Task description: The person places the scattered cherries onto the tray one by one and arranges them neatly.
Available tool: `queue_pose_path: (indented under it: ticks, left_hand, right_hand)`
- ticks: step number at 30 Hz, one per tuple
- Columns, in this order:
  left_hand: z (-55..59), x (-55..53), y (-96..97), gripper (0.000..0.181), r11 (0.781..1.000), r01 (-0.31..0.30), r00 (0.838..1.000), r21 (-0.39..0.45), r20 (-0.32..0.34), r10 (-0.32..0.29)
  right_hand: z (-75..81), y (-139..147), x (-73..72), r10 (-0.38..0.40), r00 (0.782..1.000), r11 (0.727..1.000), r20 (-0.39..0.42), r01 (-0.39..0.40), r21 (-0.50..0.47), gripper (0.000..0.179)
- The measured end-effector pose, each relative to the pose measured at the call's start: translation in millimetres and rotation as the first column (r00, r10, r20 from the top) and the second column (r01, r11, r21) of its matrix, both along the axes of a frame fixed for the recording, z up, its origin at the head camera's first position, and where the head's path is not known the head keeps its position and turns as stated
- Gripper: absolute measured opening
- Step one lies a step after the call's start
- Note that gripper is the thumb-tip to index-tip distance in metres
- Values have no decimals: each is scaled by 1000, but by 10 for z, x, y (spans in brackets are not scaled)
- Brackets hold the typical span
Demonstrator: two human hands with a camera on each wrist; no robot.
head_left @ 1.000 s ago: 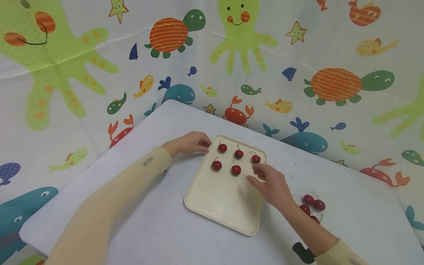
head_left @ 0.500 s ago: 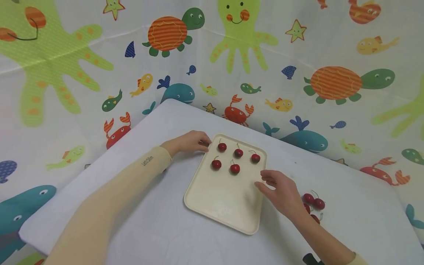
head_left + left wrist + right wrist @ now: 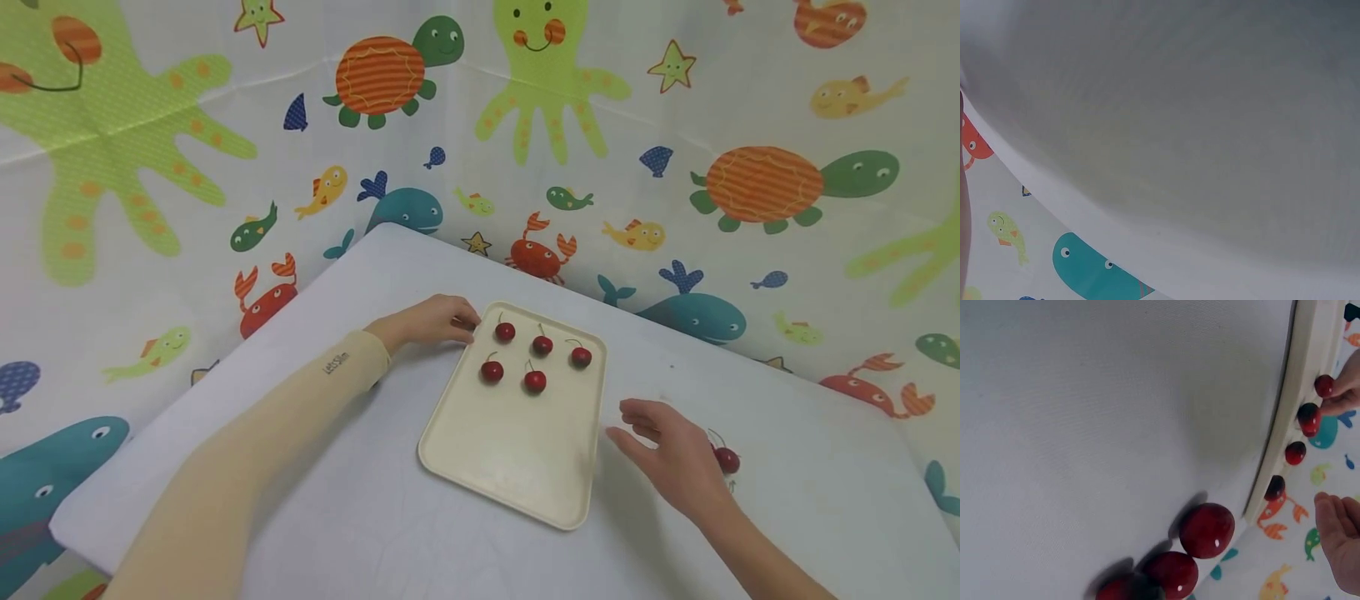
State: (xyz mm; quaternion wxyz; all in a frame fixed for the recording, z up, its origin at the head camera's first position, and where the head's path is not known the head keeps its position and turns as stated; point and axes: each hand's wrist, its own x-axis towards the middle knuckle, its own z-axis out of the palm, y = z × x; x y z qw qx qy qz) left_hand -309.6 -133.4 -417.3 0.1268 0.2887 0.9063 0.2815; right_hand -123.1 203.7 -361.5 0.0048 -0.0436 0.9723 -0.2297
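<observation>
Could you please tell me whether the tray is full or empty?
Neither, only partly filled: five cherries sit on the far part of the tray, while its near part shows bare surface.

Easy lane: that strip of desk (image 3: 622, 379) between the right fingers (image 3: 643, 409) and the tray (image 3: 510, 454). Left and nearer, over the rim, there's open tray too. Farther left, five cherries (image 3: 535, 382) crowd the far half, and the left fingers (image 3: 459, 311) block its far corner. Loose cherries (image 3: 727, 460) hem the right fingers in rightward.
</observation>
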Motion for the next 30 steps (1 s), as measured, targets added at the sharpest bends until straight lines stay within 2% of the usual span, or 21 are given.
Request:
queue_pose_path:
  ticks: [7,10,14,19,25,30]
  left_hand:
    - [24,9,1,36,1000,-1,1000,-11,14,2]
    - [35,17,4,36,1000,8,1000,3,27,-8]
    - [44,46,5,35,1000,17,1000,8,7,-17]
    - [54,45,14,36,1000,-8,1000,-13,19,8]
    - [64,47,15,36,999,-20,1000,-26,16,20]
    - [56,44,5,36,1000,-23,1000,-19,15,23]
  right_hand:
    - [39,140,72,-56,998,998,29,56,12,67]
    - [51,185,87,-83,996,996,37,82,22,70]
    - [75,272,108,-120,992,992,47,119,37,72]
    - [100,399,135,-160,986,987,55,157,41,74]
    - [88,526,145,-226,967,974,119,226,13,80]
    - [74,584,160,-268,952,963,147,268,22,79]
